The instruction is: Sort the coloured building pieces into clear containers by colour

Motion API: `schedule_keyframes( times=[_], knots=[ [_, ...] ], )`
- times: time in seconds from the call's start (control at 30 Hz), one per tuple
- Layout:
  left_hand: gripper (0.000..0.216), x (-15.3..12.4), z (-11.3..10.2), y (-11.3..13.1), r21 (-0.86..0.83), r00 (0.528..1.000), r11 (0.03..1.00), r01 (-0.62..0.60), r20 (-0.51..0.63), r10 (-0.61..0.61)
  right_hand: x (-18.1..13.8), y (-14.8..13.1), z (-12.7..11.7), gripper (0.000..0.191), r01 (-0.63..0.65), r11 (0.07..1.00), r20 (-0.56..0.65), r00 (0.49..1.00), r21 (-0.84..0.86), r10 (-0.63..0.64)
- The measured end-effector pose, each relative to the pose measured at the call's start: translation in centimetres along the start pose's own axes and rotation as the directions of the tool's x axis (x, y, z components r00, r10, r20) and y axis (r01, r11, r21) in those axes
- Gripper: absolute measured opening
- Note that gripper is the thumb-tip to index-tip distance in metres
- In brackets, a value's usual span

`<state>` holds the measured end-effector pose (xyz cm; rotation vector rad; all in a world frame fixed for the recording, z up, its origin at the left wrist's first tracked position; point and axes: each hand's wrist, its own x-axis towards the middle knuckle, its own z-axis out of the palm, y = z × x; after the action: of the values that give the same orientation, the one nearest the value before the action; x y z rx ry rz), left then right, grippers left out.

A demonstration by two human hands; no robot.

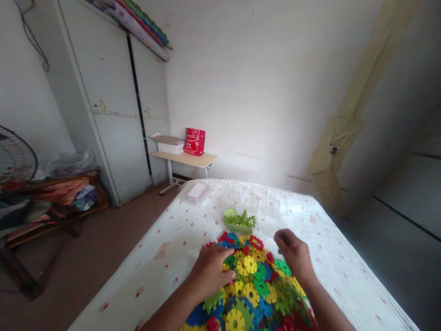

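Your left hand (210, 270) lies palm down on the near heap of colourful plastic gear-shaped pieces (253, 287), fingertips buried among them; I cannot tell if it grips one. Your right hand (292, 255) hovers curled over the heap's right edge, its grip unclear. Just beyond, on the white spotted-cloth counter (344, 276), sits a clear plastic tub of green pieces (239, 221).
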<state>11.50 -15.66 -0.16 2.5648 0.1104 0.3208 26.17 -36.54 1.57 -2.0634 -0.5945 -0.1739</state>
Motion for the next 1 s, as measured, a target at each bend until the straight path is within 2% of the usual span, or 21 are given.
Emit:
schedule_keyframes(
  times=[0.13,0.33,0.53,0.63,0.7,0.8,0.9,1.0],
  knots=[
    [0.054,1.0,1.9,1.1,0.078,0.997,0.997,0.005,0.076,-0.011,-3.2,2.8,-2.5,0.029,0.012,0.99,-0.011,1.0,-0.14,-0.014],
    [0.05,1.5,2.8,1.5,0.069,0.999,0.997,0.023,0.042,-0.026,-5.4,5.6,-3.7,0.035,-0.064,0.986,-0.066,0.996,-0.151,0.055],
    [0.034,1.5,2.0,1.3,-0.02,1.0,1.0,0.019,0.004,-0.019,-5.2,5.9,-2.9,0.036,-0.07,0.989,-0.027,0.997,-0.132,0.067],
    [0.032,1.7,0.9,1.6,-0.09,0.999,0.996,-0.011,-0.053,0.006,-5.4,5.7,-2.9,0.036,-0.072,0.989,-0.026,0.997,-0.132,0.069],
    [0.028,2.0,0.1,1.9,-0.071,0.995,0.995,-0.069,-0.072,0.064,-5.5,5.7,-3.1,0.036,-0.075,0.986,-0.033,0.997,-0.148,0.071],
    [0.018,2.4,-0.8,2.1,0.025,0.988,0.989,-0.148,-0.034,0.149,-5.6,5.8,-3.2,0.037,-0.079,0.983,-0.037,0.997,-0.164,0.074],
    [0.017,2.7,-1.2,1.9,0.074,0.986,0.984,-0.16,-0.027,0.162,-5.5,5.9,-3.0,0.036,-0.078,0.984,-0.035,0.997,-0.158,0.073],
    [0.016,3.2,-1.5,1.5,0.059,0.986,0.989,-0.136,-0.085,0.141,-5.5,5.9,-2.9,0.036,-0.077,0.987,-0.031,0.997,-0.142,0.073]
  ],
)
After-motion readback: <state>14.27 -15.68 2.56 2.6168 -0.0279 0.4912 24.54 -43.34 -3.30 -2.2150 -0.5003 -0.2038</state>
